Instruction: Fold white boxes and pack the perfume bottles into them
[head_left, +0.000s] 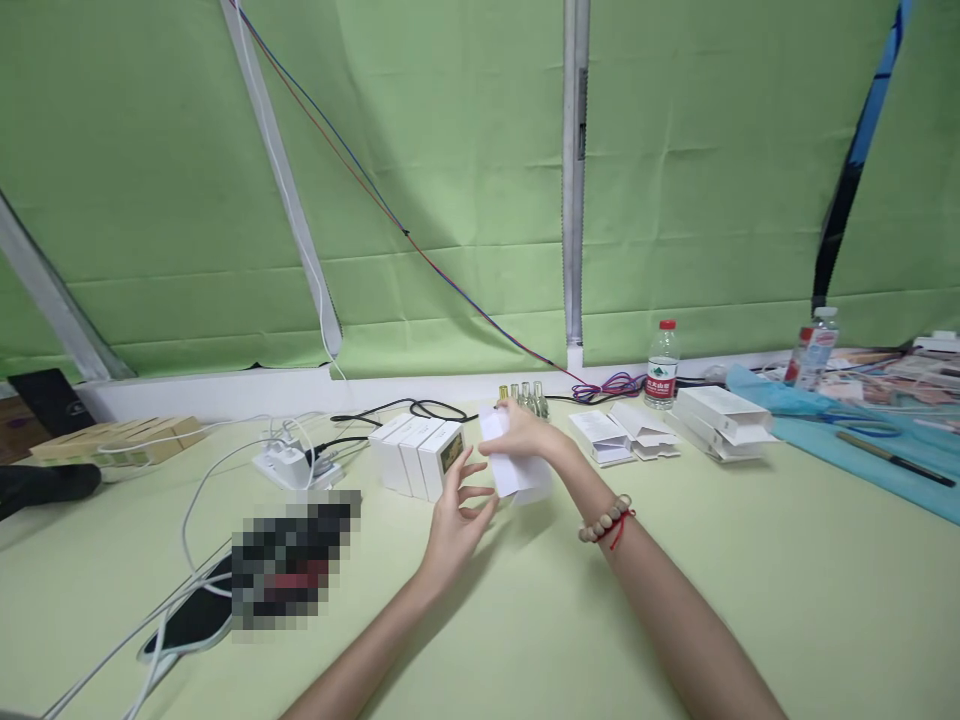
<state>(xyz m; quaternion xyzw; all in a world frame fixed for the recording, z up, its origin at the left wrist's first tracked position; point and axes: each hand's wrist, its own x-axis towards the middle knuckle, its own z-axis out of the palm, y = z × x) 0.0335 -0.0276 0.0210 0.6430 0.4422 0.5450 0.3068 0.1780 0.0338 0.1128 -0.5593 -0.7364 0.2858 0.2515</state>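
Note:
My right hand point(523, 436) grips a white paper carton point(531, 482) from above; the carton is slightly blurred and hangs just over the table. Close to its left side, my left hand point(456, 522) has its fingers spread and holds nothing. Whether a fingertip touches the carton's edge I cannot tell. Left of the carton, several upright white boxes point(409, 462) stand in a tight row, one with a dark picture on its side. Behind my right hand are several small glass bottles point(537, 400), partly hidden.
Flat white cartons point(601, 436) and more white boxes point(724, 420) lie right of my hands. A red-capped water bottle point(661, 368) stands behind them. A power strip point(289, 462), loose white cables and a partly pixelated dark device point(195, 610) are at left. Blue sheeting point(885, 460) covers the right end.

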